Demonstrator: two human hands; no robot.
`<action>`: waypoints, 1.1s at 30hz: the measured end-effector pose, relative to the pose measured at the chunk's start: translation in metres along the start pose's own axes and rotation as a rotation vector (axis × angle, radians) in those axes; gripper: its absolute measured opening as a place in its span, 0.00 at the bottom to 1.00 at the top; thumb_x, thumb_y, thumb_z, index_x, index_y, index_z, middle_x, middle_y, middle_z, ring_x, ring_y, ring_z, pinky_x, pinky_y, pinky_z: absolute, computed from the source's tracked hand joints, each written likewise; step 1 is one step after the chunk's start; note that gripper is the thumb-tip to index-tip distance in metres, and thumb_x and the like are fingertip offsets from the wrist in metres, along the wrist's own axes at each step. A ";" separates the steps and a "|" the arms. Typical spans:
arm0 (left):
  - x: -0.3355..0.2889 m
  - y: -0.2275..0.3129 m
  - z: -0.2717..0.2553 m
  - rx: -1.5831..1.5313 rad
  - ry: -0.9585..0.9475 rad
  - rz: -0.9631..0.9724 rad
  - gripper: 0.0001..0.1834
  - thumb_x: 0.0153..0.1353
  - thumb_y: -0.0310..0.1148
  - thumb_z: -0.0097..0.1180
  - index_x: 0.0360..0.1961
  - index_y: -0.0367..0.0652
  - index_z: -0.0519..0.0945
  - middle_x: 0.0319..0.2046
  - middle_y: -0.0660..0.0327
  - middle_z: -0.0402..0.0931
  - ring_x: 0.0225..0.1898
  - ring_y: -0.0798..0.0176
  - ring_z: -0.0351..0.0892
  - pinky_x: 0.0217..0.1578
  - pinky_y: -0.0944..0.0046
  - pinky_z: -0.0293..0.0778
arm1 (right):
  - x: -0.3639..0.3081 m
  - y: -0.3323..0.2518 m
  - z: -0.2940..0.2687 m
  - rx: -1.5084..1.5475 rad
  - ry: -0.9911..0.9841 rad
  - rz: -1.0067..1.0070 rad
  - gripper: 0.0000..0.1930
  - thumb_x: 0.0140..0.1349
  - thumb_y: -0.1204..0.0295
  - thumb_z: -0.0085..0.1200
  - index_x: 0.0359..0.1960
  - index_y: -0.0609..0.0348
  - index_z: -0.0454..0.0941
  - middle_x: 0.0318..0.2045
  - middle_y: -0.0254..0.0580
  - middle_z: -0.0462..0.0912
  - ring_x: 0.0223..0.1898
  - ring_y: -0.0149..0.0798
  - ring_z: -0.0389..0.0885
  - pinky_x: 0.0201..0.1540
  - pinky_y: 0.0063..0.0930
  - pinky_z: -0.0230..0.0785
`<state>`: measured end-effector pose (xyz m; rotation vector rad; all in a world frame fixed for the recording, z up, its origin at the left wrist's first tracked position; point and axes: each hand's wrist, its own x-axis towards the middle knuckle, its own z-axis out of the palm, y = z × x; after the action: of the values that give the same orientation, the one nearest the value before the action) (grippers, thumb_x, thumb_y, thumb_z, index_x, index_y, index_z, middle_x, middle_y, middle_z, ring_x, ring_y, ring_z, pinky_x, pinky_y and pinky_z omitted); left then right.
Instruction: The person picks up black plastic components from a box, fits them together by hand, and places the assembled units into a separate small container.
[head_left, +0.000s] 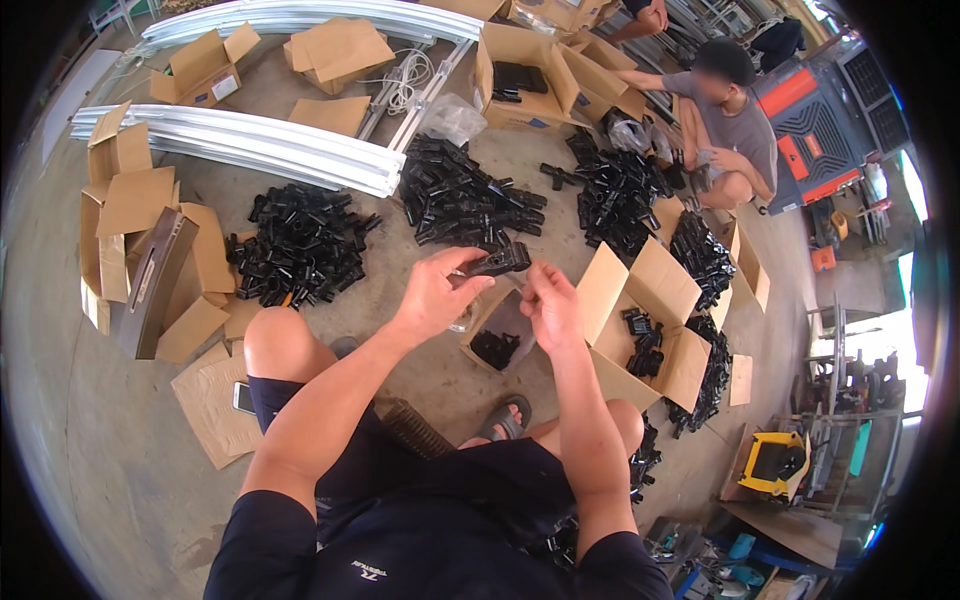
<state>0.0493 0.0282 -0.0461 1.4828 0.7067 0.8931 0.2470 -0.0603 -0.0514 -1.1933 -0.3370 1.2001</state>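
Observation:
My left hand grips a black plastic fitting between thumb and fingers, holding it out in front of me above the floor. My right hand is just right of the fitting's end, thumb and fingertips pinched together; whatever they hold is too small or hidden to make out. Below and between my hands stands a small open box with small black pieces inside. Right of my right hand, an open cardboard box holds several black fittings.
Heaps of black fittings lie ahead, left and right. White metal profiles stretch across the far left. Empty cartons stand at left, near a phone on flat cardboard. A co-worker crouches at far right beside cartons.

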 end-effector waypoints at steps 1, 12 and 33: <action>0.001 0.004 -0.001 0.059 0.029 0.072 0.19 0.61 0.27 0.69 0.53 0.32 0.82 0.44 0.54 0.84 0.40 0.66 0.85 0.41 0.65 0.82 | 0.002 0.009 -0.007 -0.049 0.017 0.039 0.12 0.71 0.74 0.56 0.54 0.62 0.76 0.40 0.31 0.77 0.34 0.27 0.75 0.32 0.24 0.68; 0.000 0.006 -0.012 -0.077 -0.091 -0.109 0.20 0.63 0.23 0.67 0.56 0.33 0.81 0.49 0.58 0.83 0.46 0.68 0.83 0.47 0.67 0.81 | -0.019 -0.019 0.001 -0.052 -0.273 -0.074 0.21 0.72 0.69 0.59 0.62 0.67 0.74 0.36 0.29 0.78 0.35 0.27 0.75 0.38 0.23 0.69; -0.003 -0.006 0.003 -0.291 -0.218 -0.139 0.22 0.64 0.23 0.67 0.59 0.34 0.80 0.50 0.60 0.82 0.48 0.71 0.82 0.51 0.67 0.80 | -0.022 -0.025 0.019 -0.633 -0.204 -0.631 0.18 0.63 0.75 0.68 0.54 0.60 0.83 0.39 0.29 0.81 0.27 0.16 0.66 0.27 0.14 0.58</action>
<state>0.0505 0.0249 -0.0526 1.2326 0.4885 0.6832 0.2373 -0.0655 -0.0145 -1.3446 -1.2171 0.6623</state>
